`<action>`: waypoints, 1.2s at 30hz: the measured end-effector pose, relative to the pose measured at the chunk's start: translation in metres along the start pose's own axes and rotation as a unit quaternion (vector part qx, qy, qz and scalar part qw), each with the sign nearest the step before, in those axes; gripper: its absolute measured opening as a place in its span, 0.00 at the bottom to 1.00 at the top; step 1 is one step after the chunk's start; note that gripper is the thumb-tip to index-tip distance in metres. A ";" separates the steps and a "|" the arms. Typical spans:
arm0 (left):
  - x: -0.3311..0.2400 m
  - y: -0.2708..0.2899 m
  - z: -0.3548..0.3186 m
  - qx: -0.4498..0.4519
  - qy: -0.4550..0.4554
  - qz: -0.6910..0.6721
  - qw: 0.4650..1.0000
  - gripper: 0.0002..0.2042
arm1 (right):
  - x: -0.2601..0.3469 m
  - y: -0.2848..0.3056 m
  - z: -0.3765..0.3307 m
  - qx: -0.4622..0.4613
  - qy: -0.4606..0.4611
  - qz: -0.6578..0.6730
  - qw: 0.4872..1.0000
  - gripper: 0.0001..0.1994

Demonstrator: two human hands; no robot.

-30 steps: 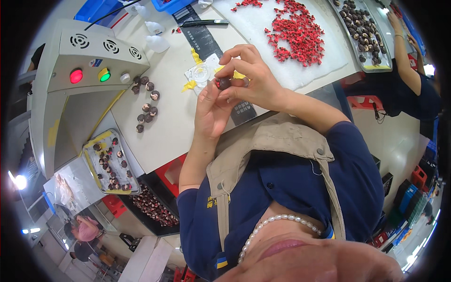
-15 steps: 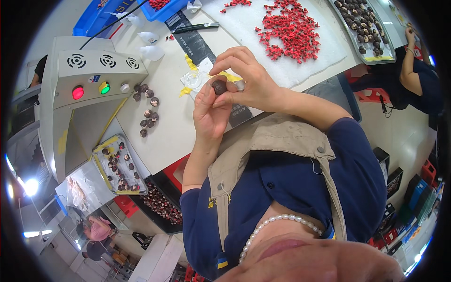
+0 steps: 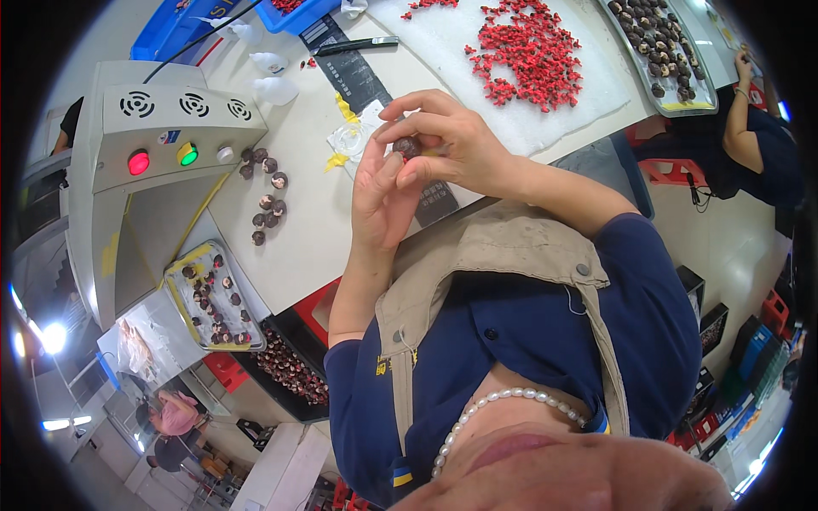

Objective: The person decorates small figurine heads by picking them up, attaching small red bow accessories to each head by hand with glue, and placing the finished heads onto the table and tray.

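You pinch a dark brown ball (image 3: 407, 147) between the fingertips of both hands, over the table (image 3: 311, 230).
Your left hand (image 3: 383, 192) meets the ball from the left, thumb and fingertips drawn together against its lower side, while your right hand (image 3: 456, 149) curls round it from the right, its grip narrow; exactly which fingertips press is partly hidden. Just beyond your fingers, a clear ring-shaped piece (image 3: 348, 138) lies near yellow tape (image 3: 344, 107), with a dark printed strip (image 3: 354, 78) and a black pen-like tool (image 3: 358, 45) farther up. Loose brown balls (image 3: 267, 204) sit to your left, between your hands and the grey machine (image 3: 183, 123). To your right, small red pieces (image 3: 532, 64) spread over a white sheet (image 3: 588, 106).
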State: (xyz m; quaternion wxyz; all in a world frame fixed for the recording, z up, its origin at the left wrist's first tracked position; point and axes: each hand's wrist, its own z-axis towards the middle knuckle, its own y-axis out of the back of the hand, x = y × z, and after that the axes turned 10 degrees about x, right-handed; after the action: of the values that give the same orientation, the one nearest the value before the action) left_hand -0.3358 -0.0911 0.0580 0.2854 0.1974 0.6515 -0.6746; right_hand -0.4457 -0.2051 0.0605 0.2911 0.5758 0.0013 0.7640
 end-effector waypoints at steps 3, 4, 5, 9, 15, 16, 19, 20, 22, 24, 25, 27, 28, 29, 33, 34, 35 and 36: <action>0.000 0.000 -0.002 -0.029 0.023 -0.083 0.996 0.28 | -0.008 0.003 0.003 -0.004 0.058 -0.066 0.996 0.20; 0.000 0.000 -0.001 -0.041 0.017 -0.045 0.998 0.28 | -0.009 0.003 0.003 -0.004 0.105 -0.104 0.989 0.21; 0.000 -0.001 0.000 -0.052 0.011 -0.007 0.999 0.28 | -0.009 0.003 0.003 -0.004 0.104 -0.103 0.989 0.21; 0.004 -0.010 0.001 -0.073 0.004 0.011 0.997 0.28 | -0.009 0.003 0.002 -0.022 0.102 -0.133 0.986 0.20; 0.011 -0.009 -0.004 -0.096 -0.015 0.050 0.994 0.32 | -0.005 0.004 -0.003 -0.012 0.097 -0.184 0.978 0.22; 0.013 -0.003 -0.008 -0.081 -0.024 0.072 0.994 0.36 | -0.005 0.004 -0.004 -0.006 0.103 -0.158 0.982 0.22; 0.016 -0.002 -0.009 -0.046 -0.045 0.172 0.983 0.44 | -0.009 0.004 -0.009 -0.018 0.112 -0.125 0.986 0.20; 0.016 -0.003 -0.009 -0.026 -0.060 0.250 0.966 0.48 | -0.009 0.005 -0.011 -0.019 0.108 -0.124 0.986 0.20; 0.017 -0.005 -0.014 -0.047 -0.049 0.280 0.957 0.49 | -0.008 0.007 -0.012 -0.015 0.114 -0.107 0.988 0.19; 0.018 -0.007 -0.017 -0.068 -0.039 0.309 0.948 0.50 | -0.012 0.003 -0.015 -0.012 0.116 -0.103 0.988 0.19; 0.019 -0.007 -0.018 -0.071 -0.040 0.315 0.946 0.48 | -0.014 0.001 -0.017 -0.010 0.121 -0.103 0.987 0.18; 0.022 -0.005 -0.022 -0.079 -0.039 0.317 0.944 0.46 | -0.014 -0.001 -0.021 -0.011 0.120 -0.095 0.988 0.18; 0.025 -0.002 -0.027 -0.069 -0.035 0.314 0.946 0.44 | -0.015 -0.002 -0.024 -0.013 0.122 -0.089 0.988 0.18; 0.027 0.000 -0.030 -0.059 -0.031 0.310 0.948 0.43 | -0.018 -0.004 -0.029 -0.009 0.117 -0.086 0.989 0.18; 0.042 0.007 -0.032 -0.057 0.019 0.289 0.956 0.39 | -0.034 -0.013 -0.053 0.028 0.035 -0.058 0.997 0.18; 0.043 0.010 -0.033 -0.060 0.021 0.285 0.957 0.39 | -0.037 -0.013 -0.055 0.038 0.024 -0.060 0.997 0.18; 0.042 0.013 -0.035 -0.074 0.066 0.345 0.933 0.38 | -0.039 -0.011 -0.055 0.027 0.043 -0.068 0.996 0.17; 0.043 0.016 -0.034 -0.085 0.111 0.404 0.904 0.36 | -0.042 -0.011 -0.056 0.028 0.040 -0.068 0.996 0.17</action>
State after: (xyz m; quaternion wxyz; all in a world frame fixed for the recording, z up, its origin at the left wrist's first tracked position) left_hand -0.3612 -0.0625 0.0156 0.4751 0.4918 0.5986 -0.4172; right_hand -0.4834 -0.1963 0.0014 0.3260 0.5511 0.0739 0.7646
